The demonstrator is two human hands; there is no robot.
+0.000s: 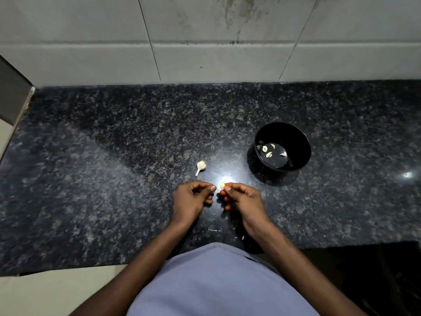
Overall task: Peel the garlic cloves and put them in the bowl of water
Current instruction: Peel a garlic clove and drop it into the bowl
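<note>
My right hand pinches a small pale garlic clove between thumb and fingertips, just above the dark counter. My left hand is right beside it with its fingers curled; its thumb tip sits a little short of the clove and holds nothing I can see. A black bowl of water stands to the right and farther back, with several peeled cloves floating in it. The remainder of the garlic bulb, with its stalk, lies on the counter just beyond my left hand.
The speckled black granite counter runs to a tiled wall at the back. Bits of garlic skin lie near the front edge. A bright light glare sits on the counter behind the clove.
</note>
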